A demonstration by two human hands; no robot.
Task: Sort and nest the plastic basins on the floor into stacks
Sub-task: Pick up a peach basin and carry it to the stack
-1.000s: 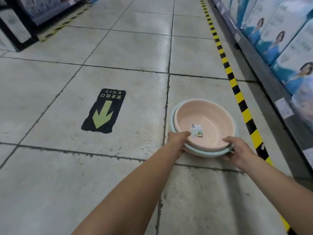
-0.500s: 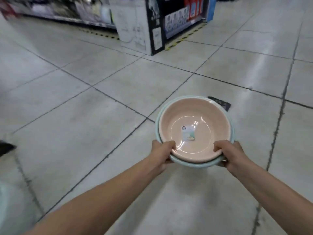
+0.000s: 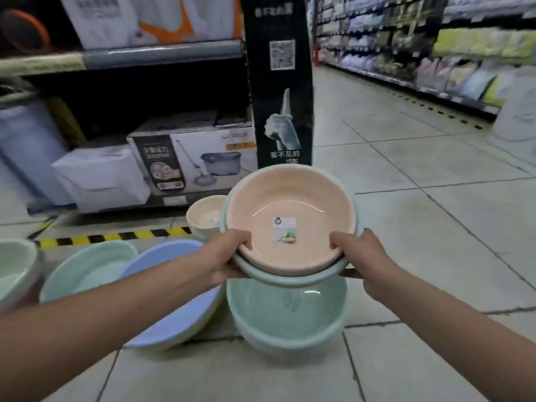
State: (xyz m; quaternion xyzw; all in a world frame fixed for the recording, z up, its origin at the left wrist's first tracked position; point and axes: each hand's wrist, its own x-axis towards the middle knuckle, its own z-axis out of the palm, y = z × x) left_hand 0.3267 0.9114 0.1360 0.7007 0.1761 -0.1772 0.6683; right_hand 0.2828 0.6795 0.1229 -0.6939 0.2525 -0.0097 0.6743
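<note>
I hold a pink basin point(image 3: 290, 204) nested inside a pale green basin point(image 3: 293, 278) in the air. My left hand point(image 3: 229, 256) grips the near-left rim and my right hand point(image 3: 359, 256) grips the near-right rim, thumbs over the edge. A label sticker sits in the pink basin's bottom. Directly beneath stands a green basin stack point(image 3: 290, 320) on the floor. To its left a lilac basin point(image 3: 171, 262) leans in a green one, beside another green basin point(image 3: 87, 271). A cream stack point(image 3: 206, 216) stands behind.
A further green basin point(image 3: 14, 265) shows at the left edge. Low shelves with boxed mop sets point(image 3: 191, 161) and a black display column point(image 3: 280, 82) stand behind a yellow-black floor stripe point(image 3: 116, 236). A shelf aisle point(image 3: 435, 53) runs at the right, over tiled floor.
I have turned left while carrying the nested pink and green basins, lifted from the floor a second ago. The floor basins and shelf have come into view, and the pair now hangs over the green stack.
</note>
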